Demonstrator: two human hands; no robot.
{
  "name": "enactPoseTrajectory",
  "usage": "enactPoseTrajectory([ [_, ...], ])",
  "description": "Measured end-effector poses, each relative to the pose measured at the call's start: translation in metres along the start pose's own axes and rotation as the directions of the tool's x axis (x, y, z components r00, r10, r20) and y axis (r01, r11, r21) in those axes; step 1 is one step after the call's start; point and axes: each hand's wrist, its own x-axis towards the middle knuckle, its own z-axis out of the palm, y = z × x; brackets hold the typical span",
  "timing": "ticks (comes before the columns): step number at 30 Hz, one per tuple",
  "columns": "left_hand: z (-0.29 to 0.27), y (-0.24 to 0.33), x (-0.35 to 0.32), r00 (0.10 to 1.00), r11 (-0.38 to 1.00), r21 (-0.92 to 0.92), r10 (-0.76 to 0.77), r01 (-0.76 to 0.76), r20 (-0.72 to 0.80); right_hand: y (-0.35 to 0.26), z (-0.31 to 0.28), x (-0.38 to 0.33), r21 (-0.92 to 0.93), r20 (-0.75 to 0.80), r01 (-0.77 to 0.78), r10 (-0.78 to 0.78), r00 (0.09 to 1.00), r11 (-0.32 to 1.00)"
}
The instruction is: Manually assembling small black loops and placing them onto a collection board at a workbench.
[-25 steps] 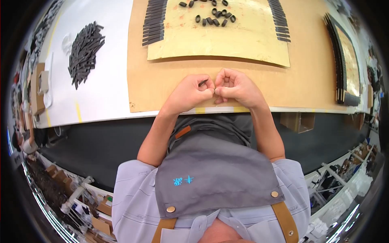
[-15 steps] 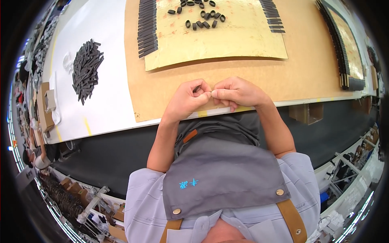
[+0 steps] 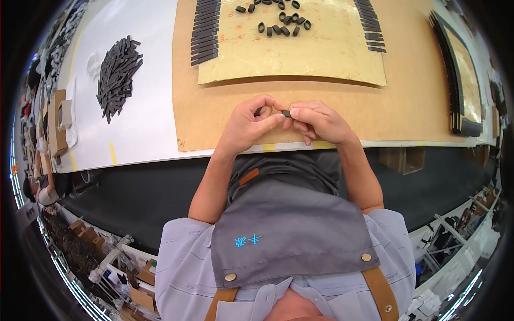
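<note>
Hands are meeting at the centre of the frame, just above the near edge of the brown board (image 3: 407, 115): the left hand (image 3: 247, 128) is pinching one end of a small black strip (image 3: 286, 113) between thumb and forefinger, and the right hand (image 3: 316, 122) is pinching the other end, its remaining fingers curling under. Both hands are closing on the strip, not spreading, and the fingertips are almost touching. The strip is looking short, flat and dark, matte like rubber or leather, and most of it is hiding behind the fingers, so its full shape is hard to tell. To do this well, I'd judge, the grip should be staying right at the tips, with the wrists resting low near the board so the piece is not slipping, and the ends should be coming together squarely rather than twisted. Looking up the frame, a yellow sheet (image 3: 321, 59) is lying on the board, and on it, top centre, small black loops (image 3: 282, 28) are sitting in a loose cluster. Rows of black strips are lining the sheet's left edge (image 3: 204, 32) and right edge (image 3: 369, 27). Over in the upper left, a heap of strips (image 3: 118, 75) is lying on the white table (image 3: 150, 134). Along the right rim, a framed panel (image 3: 463, 80) is resting on the board.
</note>
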Motion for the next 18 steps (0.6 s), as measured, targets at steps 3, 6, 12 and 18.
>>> enactPoseTrajectory([
  [3,-0.0013,0.0021,0.0001,1.0,1.0,0.003,0.004,-0.004,0.012,0.0027,-0.0012,0.0004,0.051,0.006,-0.011,0.011,1.0,0.999],
  [6,-0.0015,0.0041,0.0007,0.999,1.0,0.012,0.011,-0.012,0.034,0.0006,-0.001,-0.0001,0.034,0.0,-0.024,0.024,1.0,0.999],
  [12,-0.0022,0.0038,0.0016,0.999,1.0,0.0,0.02,-0.02,0.041,-0.0018,-0.0027,0.0002,0.056,0.013,-0.047,0.046,0.999,0.997],
  [18,-0.0011,-0.0031,-0.0005,0.999,0.999,-0.024,0.029,-0.029,0.017,0.0031,-0.0002,0.0005,0.12,-0.026,-0.011,0.014,1.0,0.993],
])
